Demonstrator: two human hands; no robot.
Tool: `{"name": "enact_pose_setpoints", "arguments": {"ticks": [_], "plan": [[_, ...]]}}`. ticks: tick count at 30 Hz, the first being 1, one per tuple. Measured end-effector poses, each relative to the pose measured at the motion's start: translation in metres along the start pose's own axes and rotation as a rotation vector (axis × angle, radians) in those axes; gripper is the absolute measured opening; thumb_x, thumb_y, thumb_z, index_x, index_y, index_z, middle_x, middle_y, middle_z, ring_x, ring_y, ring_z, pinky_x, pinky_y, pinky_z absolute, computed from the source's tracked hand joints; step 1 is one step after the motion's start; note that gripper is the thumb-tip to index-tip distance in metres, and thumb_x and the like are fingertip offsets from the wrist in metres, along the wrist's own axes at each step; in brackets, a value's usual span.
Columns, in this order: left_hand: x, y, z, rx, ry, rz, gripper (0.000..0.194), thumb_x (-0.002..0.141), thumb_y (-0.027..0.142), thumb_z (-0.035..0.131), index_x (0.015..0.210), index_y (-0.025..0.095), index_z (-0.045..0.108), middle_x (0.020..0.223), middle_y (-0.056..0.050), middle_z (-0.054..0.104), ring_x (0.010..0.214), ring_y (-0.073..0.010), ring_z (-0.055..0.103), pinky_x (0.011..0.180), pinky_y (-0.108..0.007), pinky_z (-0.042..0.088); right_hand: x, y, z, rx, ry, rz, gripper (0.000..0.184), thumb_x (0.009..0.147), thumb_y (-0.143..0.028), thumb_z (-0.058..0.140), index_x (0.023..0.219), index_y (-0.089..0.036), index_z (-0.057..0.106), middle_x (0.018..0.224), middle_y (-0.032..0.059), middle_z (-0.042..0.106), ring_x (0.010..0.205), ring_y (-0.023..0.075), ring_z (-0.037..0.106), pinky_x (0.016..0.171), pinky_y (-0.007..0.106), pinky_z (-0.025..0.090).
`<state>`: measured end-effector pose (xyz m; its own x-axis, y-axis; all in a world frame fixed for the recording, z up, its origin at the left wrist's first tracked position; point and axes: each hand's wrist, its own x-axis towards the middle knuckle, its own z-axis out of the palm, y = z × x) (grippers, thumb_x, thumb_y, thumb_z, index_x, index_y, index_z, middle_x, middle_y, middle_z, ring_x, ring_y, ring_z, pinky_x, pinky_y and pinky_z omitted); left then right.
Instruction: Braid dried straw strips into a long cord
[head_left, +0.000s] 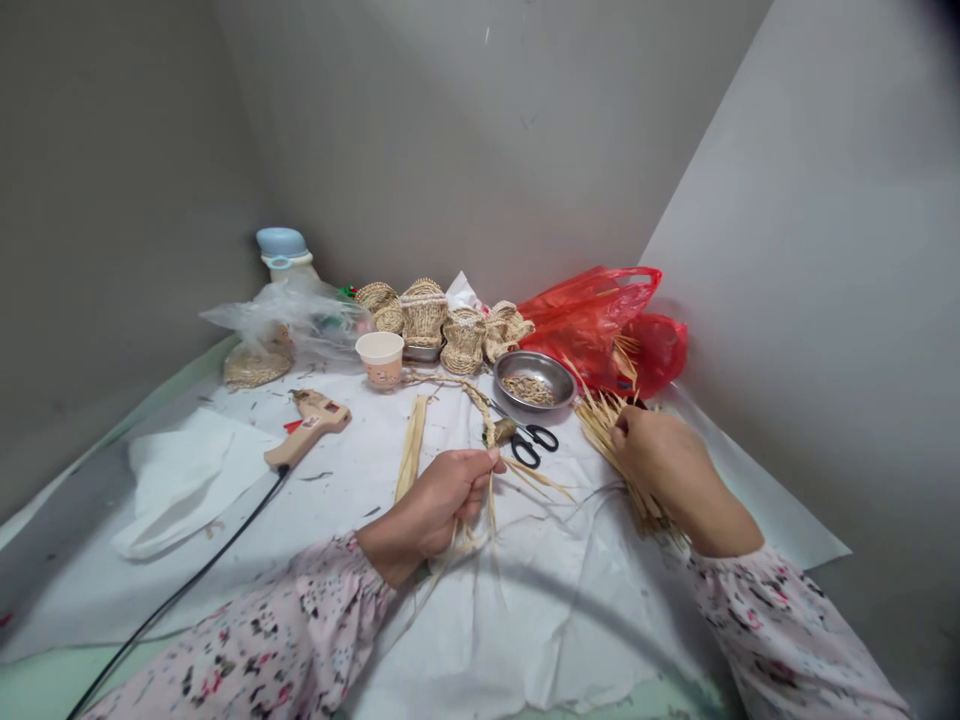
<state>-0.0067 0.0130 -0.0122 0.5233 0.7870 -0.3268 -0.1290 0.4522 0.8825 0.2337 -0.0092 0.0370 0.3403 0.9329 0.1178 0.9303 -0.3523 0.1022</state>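
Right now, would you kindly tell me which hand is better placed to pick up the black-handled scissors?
Probably your left: the left hand sits nearer the scissors, though it pinches straw strands. The right hand is farther off and holds a thick straw bundle.

On the paper sheet (540,610), a hot glue gun (307,425) lies left of the scissors (531,445), a paper cup (380,358) and steel bowl (534,378) sit behind them, woven straw slippers (424,318) stand between and behind those, and a plastic bag (592,325) lies back right.
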Motion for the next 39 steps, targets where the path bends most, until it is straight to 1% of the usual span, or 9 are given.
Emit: {"name": "enact_pose_setpoints", "arguments": {"ticks": [3, 8, 11, 15, 18, 22, 25, 33, 39], "plan": [[0.001, 0.000, -0.001, -0.006, 0.010, -0.005, 0.026, 0.077, 0.039, 0.058, 0.074, 0.013, 0.055, 0.048, 0.011, 0.022, 0.039, -0.0035, 0.015, 0.037, -0.018, 0.009, -0.003, -0.004, -0.005, 0.163, 0.059, -0.050, 0.023, 0.084, -0.026, 0.043, 0.086, -0.015, 0.062, 0.076, 0.0126, 0.067, 0.068, 0.0228, 0.062, 0.057, 0.029, 0.038], [0.002, -0.001, -0.002, -0.023, -0.014, -0.011, 0.026, 0.078, 0.039, 0.058, 0.076, 0.013, 0.055, 0.050, 0.011, 0.022, 0.040, -0.0034, 0.014, 0.038, -0.018, 0.009, -0.020, -0.027, -0.013, 0.845, 0.213, -0.364, 0.019, 0.089, -0.034, 0.043, 0.092, -0.019, 0.055, 0.075, 0.0021, 0.064, 0.062, 0.0130, 0.060, 0.060, 0.023, 0.043], [0.002, -0.001, -0.002, -0.043, -0.019, -0.013, 0.026, 0.079, 0.038, 0.057, 0.075, 0.013, 0.055, 0.049, 0.011, 0.021, 0.040, -0.0033, 0.013, 0.038, -0.017, 0.009, -0.032, -0.044, -0.009, 1.001, 0.290, -0.494, 0.015, 0.090, -0.029, 0.044, 0.093, -0.019, 0.054, 0.073, 0.0023, 0.061, 0.061, 0.0126, 0.058, 0.058, 0.023, 0.045], [0.003, -0.001, -0.003, -0.072, -0.019, -0.001, 0.026, 0.079, 0.038, 0.058, 0.076, 0.012, 0.056, 0.049, 0.011, 0.021, 0.040, -0.0032, 0.012, 0.037, -0.017, 0.009, -0.040, -0.060, 0.009, 0.975, 0.483, -0.782, 0.009, 0.085, -0.017, 0.049, 0.092, -0.020, 0.055, 0.088, 0.0066, 0.063, 0.081, 0.0169, 0.060, 0.068, 0.028, 0.049], [0.004, -0.001, -0.003, -0.084, -0.010, 0.014, 0.025, 0.078, 0.038, 0.059, 0.072, 0.014, 0.053, 0.049, 0.011, 0.022, 0.039, -0.0031, 0.014, 0.037, -0.017, 0.009, -0.044, -0.066, 0.023, 0.875, 0.514, -0.916, 0.019, 0.083, -0.011, 0.048, 0.099, -0.020, 0.053, 0.093, 0.0083, 0.064, 0.091, 0.0190, 0.060, 0.076, 0.032, 0.050], [0.005, -0.001, -0.003, -0.107, -0.005, 0.007, 0.030, 0.077, 0.036, 0.060, 0.063, 0.017, 0.042, 0.050, 0.010, 0.024, 0.039, -0.0027, 0.014, 0.036, -0.016, 0.009, -0.048, -0.068, 0.034, 0.810, 0.505, -0.987, 0.030, 0.085, -0.009, 0.043, 0.112, -0.020, 0.047, 0.101, 0.0097, 0.064, 0.095, 0.0189, 0.061, 0.077, 0.032, 0.052], [0.005, -0.001, -0.003, -0.127, -0.013, -0.009, 0.029, 0.078, 0.034, 0.060, 0.063, 0.017, 0.041, 0.050, 0.010, 0.024, 0.039, -0.0025, 0.014, 0.036, -0.016, 0.009, -0.050, -0.070, 0.036, 0.809, 0.510, -1.038, 0.034, 0.085, -0.008, 0.043, 0.116, -0.019, 0.045, 0.106, 0.0111, 0.064, 0.099, 0.0193, 0.061, 0.080, 0.033, 0.053], [0.006, -0.003, -0.005, -0.161, -0.034, -0.010, 0.029, 0.077, 0.035, 0.061, 0.064, 0.016, 0.043, 0.050, 0.010, 0.026, 0.040, -0.0019, 0.014, 0.035, -0.015, 0.008, -0.050, -0.073, 0.031, 0.809, 0.454, -1.096, 0.030, 0.083, -0.007, 0.043, 0.111, -0.015, 0.049, 0.106, 0.0129, 0.064, 0.102, 0.0196, 0.060, 0.086, 0.033, 0.052], [0.006, -0.003, -0.004, -0.145, -0.013, 0.008, 0.026, 0.076, 0.035, 0.062, 0.066, 0.014, 0.050, 0.050, 0.009, 0.029, 0.039, -0.0018, 0.016, 0.035, -0.016, 0.008, -0.054, -0.073, 0.025, 0.788, 0.346, -1.115, 0.025, 0.079, -0.006, 0.046, 0.100, -0.017, 0.052, 0.105, 0.0124, 0.063, 0.107, 0.0211, 0.057, 0.088, 0.036, 0.050]]}}
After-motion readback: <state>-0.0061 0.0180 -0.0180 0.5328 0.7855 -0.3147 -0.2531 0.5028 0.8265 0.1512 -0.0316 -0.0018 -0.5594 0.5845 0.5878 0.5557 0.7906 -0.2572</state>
